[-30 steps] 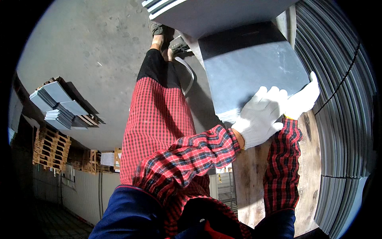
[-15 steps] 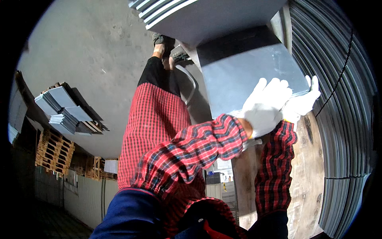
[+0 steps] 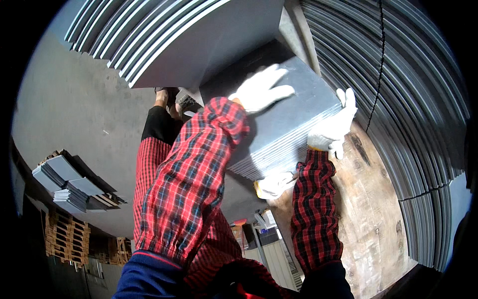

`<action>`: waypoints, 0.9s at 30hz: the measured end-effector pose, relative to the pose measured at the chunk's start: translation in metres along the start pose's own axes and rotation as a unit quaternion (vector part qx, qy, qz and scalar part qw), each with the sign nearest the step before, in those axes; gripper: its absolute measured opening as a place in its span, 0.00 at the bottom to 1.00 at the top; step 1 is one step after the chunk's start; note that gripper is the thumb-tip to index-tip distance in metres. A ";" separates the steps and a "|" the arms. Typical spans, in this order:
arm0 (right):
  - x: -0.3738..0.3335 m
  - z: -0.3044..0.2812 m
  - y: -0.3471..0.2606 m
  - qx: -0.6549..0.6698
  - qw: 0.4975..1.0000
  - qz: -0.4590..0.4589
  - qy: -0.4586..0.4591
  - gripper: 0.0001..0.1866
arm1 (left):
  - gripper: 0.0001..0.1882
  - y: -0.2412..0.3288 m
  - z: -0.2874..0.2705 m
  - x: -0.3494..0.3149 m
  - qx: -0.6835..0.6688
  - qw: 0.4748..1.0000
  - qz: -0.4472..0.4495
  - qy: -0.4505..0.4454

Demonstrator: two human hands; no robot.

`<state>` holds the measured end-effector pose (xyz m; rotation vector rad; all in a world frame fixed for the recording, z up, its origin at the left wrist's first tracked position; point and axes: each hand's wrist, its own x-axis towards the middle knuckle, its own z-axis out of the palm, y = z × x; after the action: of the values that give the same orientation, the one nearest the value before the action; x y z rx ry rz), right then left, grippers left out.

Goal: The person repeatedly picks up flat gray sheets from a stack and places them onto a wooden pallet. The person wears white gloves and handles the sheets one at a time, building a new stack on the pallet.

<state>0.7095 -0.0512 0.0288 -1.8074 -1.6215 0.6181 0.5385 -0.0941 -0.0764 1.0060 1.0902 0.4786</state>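
The stack of dark flat slabs (image 3: 294, 122) lies at the far end of the wooden tabletop (image 3: 373, 219), its layered near edge slanting from lower left to upper right; the long axis cannot be confirmed, the far side being crowded by upright slabs (image 3: 239, 45). The right hand (image 3: 332, 125), gloved, rests against the right end of that edge, fingers extended past the corner, and is the nearer to it. The left hand (image 3: 261, 89) is over the top face, fingers spread and holding nothing visible; contact cannot be determined.
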 end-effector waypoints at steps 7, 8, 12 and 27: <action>0.002 -0.010 -0.005 -0.037 0.999 0.018 -0.010 0.56 | 0.36 0.000 0.025 -0.049 0.141 0.982 -0.081 0.100; 0.002 -0.010 -0.006 -0.069 0.998 0.005 0.005 0.51 | 0.34 0.019 0.031 -0.051 0.142 0.983 0.007 0.114; 0.001 -0.007 -0.009 -0.216 0.974 -0.065 0.001 0.31 | 0.28 0.076 0.048 0.005 0.141 0.944 0.261 0.142; 0.012 -0.005 -0.019 -0.155 0.976 0.153 0.018 0.24 | 0.41 -0.018 -0.019 -0.022 0.126 0.959 -0.254 0.009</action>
<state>0.7010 -0.0392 0.0465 -2.3108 -1.4913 0.4780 0.5102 -0.1110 -0.0824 0.8950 1.3938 -0.0713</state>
